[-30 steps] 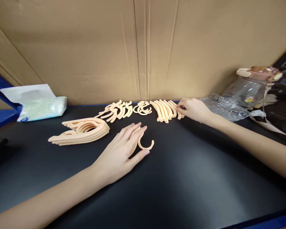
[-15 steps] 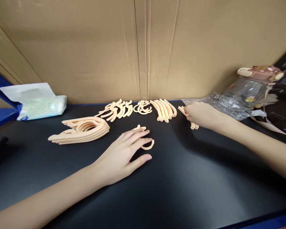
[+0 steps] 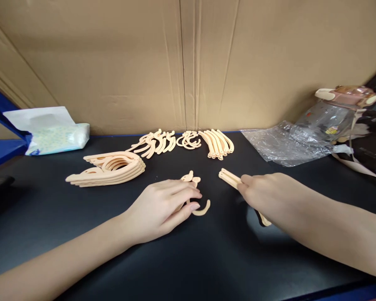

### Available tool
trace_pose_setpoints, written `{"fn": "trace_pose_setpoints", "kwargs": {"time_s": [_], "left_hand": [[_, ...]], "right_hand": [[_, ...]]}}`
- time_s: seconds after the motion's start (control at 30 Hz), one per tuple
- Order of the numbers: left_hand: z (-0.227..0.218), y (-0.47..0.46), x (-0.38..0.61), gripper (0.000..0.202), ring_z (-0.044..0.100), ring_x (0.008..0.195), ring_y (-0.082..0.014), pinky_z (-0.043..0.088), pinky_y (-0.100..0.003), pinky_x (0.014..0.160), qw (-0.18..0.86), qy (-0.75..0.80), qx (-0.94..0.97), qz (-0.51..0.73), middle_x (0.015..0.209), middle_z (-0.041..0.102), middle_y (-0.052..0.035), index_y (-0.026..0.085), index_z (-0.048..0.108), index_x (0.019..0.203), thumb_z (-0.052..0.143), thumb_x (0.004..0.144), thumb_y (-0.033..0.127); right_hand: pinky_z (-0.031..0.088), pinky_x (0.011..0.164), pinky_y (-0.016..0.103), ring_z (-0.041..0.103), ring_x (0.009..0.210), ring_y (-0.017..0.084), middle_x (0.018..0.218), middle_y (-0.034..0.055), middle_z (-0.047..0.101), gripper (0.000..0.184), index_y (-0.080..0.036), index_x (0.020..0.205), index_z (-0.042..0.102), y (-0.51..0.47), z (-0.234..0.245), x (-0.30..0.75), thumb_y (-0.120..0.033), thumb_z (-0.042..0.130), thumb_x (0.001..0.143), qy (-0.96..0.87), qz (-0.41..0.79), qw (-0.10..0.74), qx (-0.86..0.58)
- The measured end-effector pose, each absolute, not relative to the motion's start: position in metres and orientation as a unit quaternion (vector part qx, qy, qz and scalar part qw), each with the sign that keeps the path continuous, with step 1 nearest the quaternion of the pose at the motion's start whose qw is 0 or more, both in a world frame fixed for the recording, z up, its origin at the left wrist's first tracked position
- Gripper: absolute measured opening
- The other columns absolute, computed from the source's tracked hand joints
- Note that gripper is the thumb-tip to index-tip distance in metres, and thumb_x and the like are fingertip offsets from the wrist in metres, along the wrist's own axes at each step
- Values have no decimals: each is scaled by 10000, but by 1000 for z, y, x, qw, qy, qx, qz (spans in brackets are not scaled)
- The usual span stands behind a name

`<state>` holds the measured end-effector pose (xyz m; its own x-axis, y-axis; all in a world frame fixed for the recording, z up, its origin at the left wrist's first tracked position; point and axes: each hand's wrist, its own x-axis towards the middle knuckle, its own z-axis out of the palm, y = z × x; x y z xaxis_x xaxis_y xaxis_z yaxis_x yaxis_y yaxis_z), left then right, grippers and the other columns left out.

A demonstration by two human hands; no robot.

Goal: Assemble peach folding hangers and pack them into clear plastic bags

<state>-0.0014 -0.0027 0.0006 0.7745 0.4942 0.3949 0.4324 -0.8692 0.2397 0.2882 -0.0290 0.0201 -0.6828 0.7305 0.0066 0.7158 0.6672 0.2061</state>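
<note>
My left hand (image 3: 166,205) is curled over a cream plastic hanger hook piece (image 3: 203,210), with thumb and fingers closed on it. The curved hook sticks out to the right, and rounded ends show beyond my fingers; the rest is covered. My right hand (image 3: 260,188) grips a few slim cream hanger arms (image 3: 228,177) laid side by side. Their holed ends point to the far left, and the other ends show beneath the hand. Between the two hands lies a gap of black table.
A stack of folded cream hangers (image 3: 113,171) lies left on the black table (image 3: 188,259). Along the back lie curved pieces (image 3: 159,142), loose hooks (image 3: 189,140) and hanger arms (image 3: 217,144). A tissue pack (image 3: 58,133), clear plastic bag (image 3: 282,146) and bottle (image 3: 329,113) stand near the sides.
My right hand has brought the hanger arms from beside the plastic bag toward me. My left hand's fingers have drawn in around the hook piece, which has shifted slightly nearer.
</note>
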Motion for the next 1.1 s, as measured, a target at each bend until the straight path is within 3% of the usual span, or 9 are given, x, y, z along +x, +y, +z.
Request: {"fn": "trace_pose_setpoints", "kwargs": {"time_s": [0.17, 0.37, 0.43, 0.57, 0.67, 0.77, 0.9, 1.0, 1.1], "left_hand": [[1, -8, -2, 185, 732, 967, -169, 568, -249, 850, 61, 163, 952, 251, 973, 771, -21, 219, 651, 1043, 478, 987, 254], [10, -21, 5, 191, 704, 1057, -197, 561, -262, 916, 122, 108, 961, 224, 1062, 757, -99, 152, 638, 1084, 517, 971, 249], [12, -24, 6, 224, 655, 1162, -201, 501, -298, 1038, 122, 101, 963, 219, 1140, 742, -100, 153, 623, 1136, 504, 980, 262], [10, -17, 2, 281, 564, 1276, -197, 317, -413, 1186, 50, 188, 944, 267, 1275, 693, -43, 213, 581, 1245, 439, 1002, 215], [6, -3, -3, 316, 561, 1254, -222, 414, -418, 1075, 20, 324, 908, 264, 1337, 642, -72, 201, 559, 1296, 475, 996, 255], [1, 11, -7, 369, 588, 1194, -248, 465, -413, 967, 42, 377, 894, 239, 1325, 641, -89, 180, 556, 1314, 543, 969, 312], [-3, 18, -8, 249, 653, 993, -220, 467, -374, 818, 50, 391, 892, 223, 1138, 718, -28, 227, 638, 1201, 534, 976, 250], [-2, 17, -8, 200, 647, 957, -211, 455, -364, 799, 47, 410, 883, 222, 1085, 718, -13, 232, 668, 1127, 528, 983, 249], [-1, 15, -8, 188, 636, 928, -216, 454, -367, 793, 39, 434, 872, 224, 1036, 710, -17, 220, 671, 1102, 540, 982, 279]], "right_hand": [[471, 600, 316, 642, 798, 222, 969, 73, 673, 496, -221, 1070, 653, -25, 26, 272, 25, 561, 649, 941, 85, -21, 328], [544, 695, 311, 646, 865, 208, 1000, 75, 663, 430, -198, 1186, 635, -8, 29, 253, 7, 469, 846, 943, 18, -79, 322], [572, 774, 328, 651, 962, 213, 1085, 87, 661, 459, -197, 1255, 602, -2, 27, 248, 4, 448, 872, 942, -6, -101, 319], [573, 892, 369, 624, 1094, 219, 1217, 107, 630, 408, -184, 1269, 592, 9, 16, 243, -37, 419, 931, 943, -36, -150, 294], [542, 964, 368, 612, 1134, 207, 1259, 116, 613, 325, -168, 1270, 593, 17, 6, 243, -137, 431, 990, 936, -58, -199, 286], [551, 918, 351, 634, 1086, 200, 1208, 99, 637, 283, -181, 1249, 601, 22, 3, 246, -259, 482, 1005, 921, -59, -227, 310], [549, 745, 334, 664, 891, 202, 984, 42, 681, 202, -195, 1050, 673, 23, 12, 248, -352, 596, 950, 910, -26, -182, 372], [518, 678, 320, 656, 831, 204, 921, 34, 675, 182, -182, 973, 680, 22, 17, 249, -350, 647, 913, 906, -16, -154, 394], [516, 726, 321, 654, 856, 201, 954, 47, 671, 138, -171, 981, 677, 23, 15, 250, -282, 604, 942, 909, -25, -153, 388]]}}
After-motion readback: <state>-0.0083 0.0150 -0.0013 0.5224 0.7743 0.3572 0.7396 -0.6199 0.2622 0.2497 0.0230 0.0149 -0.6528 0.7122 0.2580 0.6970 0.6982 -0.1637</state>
